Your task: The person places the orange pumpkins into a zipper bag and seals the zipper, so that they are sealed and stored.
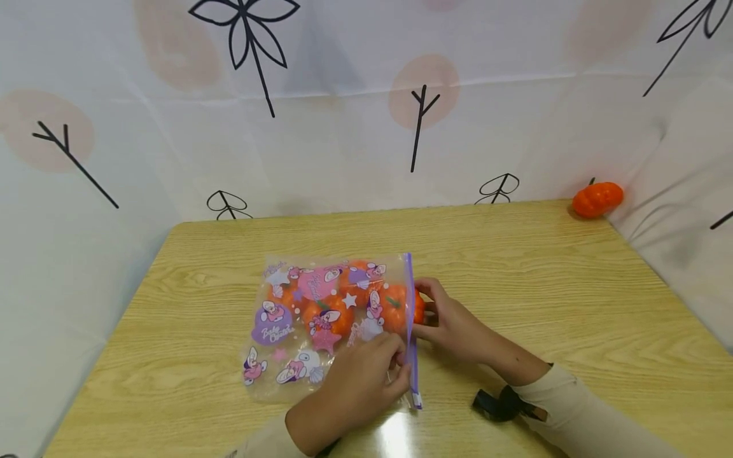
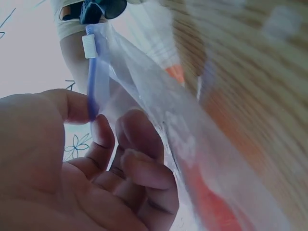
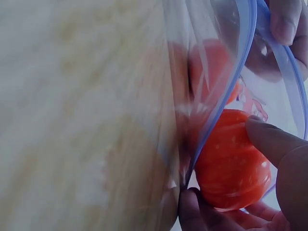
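A clear zip bag (image 1: 275,331) with pink and purple cartoon prints lies on its side, its purple zip edge (image 1: 409,286) facing right and parted. Several small orange pumpkins (image 1: 328,317) with green stems show through the plastic. At the mouth, my right hand (image 1: 452,324) grips another orange pumpkin (image 3: 233,163), thumb on top and fingers beneath; the zip edge crosses over it, with most of it inside. My left hand (image 1: 366,372) pinches the upper zip edge near the white slider (image 2: 90,46), thumb against forefinger, other fingers curled below.
A lone orange pumpkin (image 1: 597,200) sits at the far right corner of the wood-grain table (image 1: 200,267). Printed white cloth (image 1: 343,159) hangs along the back and sides. A black strap mount (image 1: 498,405) is on my right wrist.
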The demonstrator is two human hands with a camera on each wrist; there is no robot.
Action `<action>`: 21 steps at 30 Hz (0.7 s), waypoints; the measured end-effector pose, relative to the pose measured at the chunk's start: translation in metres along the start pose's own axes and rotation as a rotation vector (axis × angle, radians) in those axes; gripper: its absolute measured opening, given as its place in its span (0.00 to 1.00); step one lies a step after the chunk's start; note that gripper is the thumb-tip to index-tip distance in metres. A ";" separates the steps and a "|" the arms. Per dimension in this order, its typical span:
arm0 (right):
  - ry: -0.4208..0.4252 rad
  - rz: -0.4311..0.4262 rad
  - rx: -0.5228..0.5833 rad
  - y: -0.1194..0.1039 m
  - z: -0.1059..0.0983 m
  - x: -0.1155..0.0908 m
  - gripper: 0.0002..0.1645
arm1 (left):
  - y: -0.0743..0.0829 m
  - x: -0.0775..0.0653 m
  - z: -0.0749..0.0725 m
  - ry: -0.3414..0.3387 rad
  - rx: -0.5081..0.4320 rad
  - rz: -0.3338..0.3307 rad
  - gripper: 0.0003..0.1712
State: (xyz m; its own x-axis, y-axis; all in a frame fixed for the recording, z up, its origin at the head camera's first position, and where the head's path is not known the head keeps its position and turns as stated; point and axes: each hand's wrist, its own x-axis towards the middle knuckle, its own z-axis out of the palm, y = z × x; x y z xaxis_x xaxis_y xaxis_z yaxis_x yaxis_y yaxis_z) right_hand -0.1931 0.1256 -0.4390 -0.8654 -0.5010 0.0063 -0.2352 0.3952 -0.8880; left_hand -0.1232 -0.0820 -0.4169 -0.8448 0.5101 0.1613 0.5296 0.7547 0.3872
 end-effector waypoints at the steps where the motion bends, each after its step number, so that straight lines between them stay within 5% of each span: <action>1: 0.001 -0.002 0.007 0.000 0.000 0.002 0.43 | 0.000 0.000 0.000 0.003 0.002 -0.007 0.07; 12: 0.033 0.034 0.004 0.002 0.002 0.010 0.42 | 0.001 -0.001 0.005 -0.015 0.046 -0.087 0.08; 21: 0.047 0.082 0.081 0.002 -0.001 0.010 0.39 | 0.003 -0.001 0.004 0.012 0.070 -0.085 0.10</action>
State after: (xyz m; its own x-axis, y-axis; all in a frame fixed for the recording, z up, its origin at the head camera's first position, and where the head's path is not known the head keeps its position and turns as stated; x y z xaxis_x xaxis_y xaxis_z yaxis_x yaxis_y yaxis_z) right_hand -0.2027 0.1221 -0.4399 -0.9005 -0.4321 -0.0483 -0.1276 0.3689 -0.9206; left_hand -0.1206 -0.0785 -0.4199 -0.8878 0.4380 0.1414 0.4592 0.8224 0.3359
